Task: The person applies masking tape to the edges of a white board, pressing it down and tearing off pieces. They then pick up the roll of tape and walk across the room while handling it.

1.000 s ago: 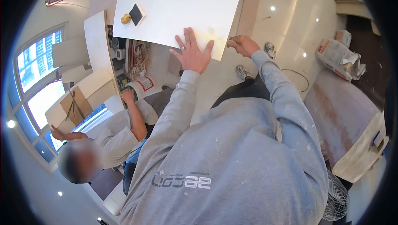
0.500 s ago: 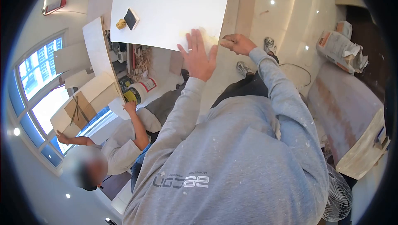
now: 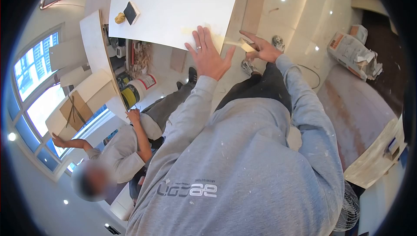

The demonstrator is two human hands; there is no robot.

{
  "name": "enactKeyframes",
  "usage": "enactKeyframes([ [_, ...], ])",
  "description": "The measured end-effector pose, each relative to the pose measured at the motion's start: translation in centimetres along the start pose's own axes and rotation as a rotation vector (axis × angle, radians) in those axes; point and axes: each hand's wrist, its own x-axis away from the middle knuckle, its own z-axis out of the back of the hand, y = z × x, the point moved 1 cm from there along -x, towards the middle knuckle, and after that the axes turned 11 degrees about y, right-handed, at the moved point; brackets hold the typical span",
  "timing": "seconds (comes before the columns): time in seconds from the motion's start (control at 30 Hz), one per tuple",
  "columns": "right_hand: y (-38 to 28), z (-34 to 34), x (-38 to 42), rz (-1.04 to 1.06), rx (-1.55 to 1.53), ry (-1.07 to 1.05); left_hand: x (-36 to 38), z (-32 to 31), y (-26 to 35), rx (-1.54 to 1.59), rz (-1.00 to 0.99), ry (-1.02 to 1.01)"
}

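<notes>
A large white panel [image 3: 169, 5] spans the top of the view, with a faint yellowish smear near its lower right corner. My left hand [image 3: 209, 58] rests flat by that corner, fingers spread, a ring on one finger. Just right of the panel's edge, my right hand [image 3: 263, 49] holds a small pale yellow block [image 3: 247, 45] between thumb and fingers, the index finger stretched out. A dark-faced block [image 3: 131, 13] and a crumpled yellow lump [image 3: 120, 18] lie on the panel's left part.
At the left, a co-worker [image 3: 121, 149] holds a long pale board [image 3: 93, 89]. A white bucket [image 3: 141, 87] stands below the panel. To the right are a torn paper sack [image 3: 352, 54], a large curved board [image 3: 356, 110] and a wire fan [image 3: 349, 210].
My right hand has moved right, away from the panel's corner, and its fingers have opened out around the yellow block, which now shows. The view has shifted slightly.
</notes>
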Motion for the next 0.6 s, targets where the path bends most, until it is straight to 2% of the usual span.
enactKeyframes([
  [0.1,-0.3,0.4,-0.2,0.064,-0.033,-0.004,-0.2,-0.5,0.7,-0.016,0.044,0.05],
  [0.4,-0.5,-0.3,-0.6,0.051,0.288,0.205,-0.4,-2.3,1.2,-0.103,0.072,0.15],
  [0.5,-0.3,0.1,0.0,-0.035,0.35,0.222,-0.3,-2.3,1.5,-0.116,0.071,0.157],
  [0.6,0.9,0.2,1.5,0.204,0.4,0.294,-0.5,-2.0,2.0,-0.102,0.093,0.152],
])
